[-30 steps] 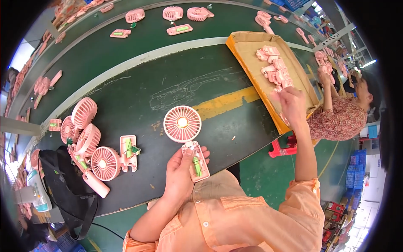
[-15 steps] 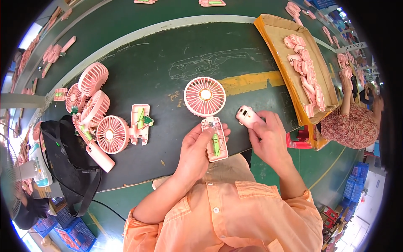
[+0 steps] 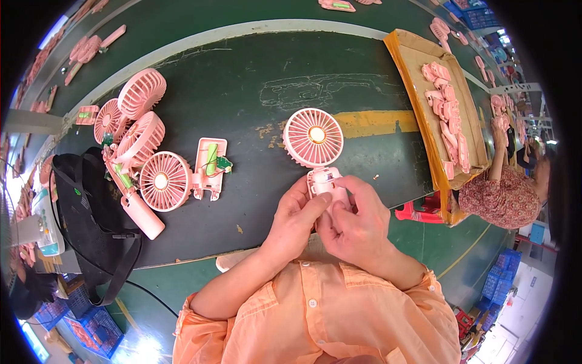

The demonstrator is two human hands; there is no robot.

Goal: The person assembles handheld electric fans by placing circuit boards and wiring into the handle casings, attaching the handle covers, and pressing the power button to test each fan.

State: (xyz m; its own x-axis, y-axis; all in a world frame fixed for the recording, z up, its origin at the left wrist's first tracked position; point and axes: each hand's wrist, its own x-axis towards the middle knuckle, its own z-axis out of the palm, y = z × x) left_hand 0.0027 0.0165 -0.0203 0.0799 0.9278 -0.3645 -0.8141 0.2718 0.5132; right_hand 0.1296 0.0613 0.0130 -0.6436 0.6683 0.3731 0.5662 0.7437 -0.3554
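A pink handheld fan (image 3: 313,137) lies face up in front of me, its round grille pointing away. My left hand (image 3: 295,217) grips the fan's handle from the left, thumb on top. A pink handle cover (image 3: 328,184) sits over the handle, hiding the green battery inside. From the right, my right hand (image 3: 359,217) presses the cover against the handle with bent fingers. Both hands meet there, and their fingers hide the handle's lower end.
At left lie several pink fans (image 3: 143,141), one with an opened handle (image 3: 211,167) showing a green battery and circuit board. A black bag (image 3: 91,212) hangs at the table's left edge. A cardboard tray (image 3: 418,115) of pink parts stands at right, near another person (image 3: 500,200).
My right hand has brought the pink cover leftward onto the fan's open handle. The battery is now covered, and both hands are together on the handle.
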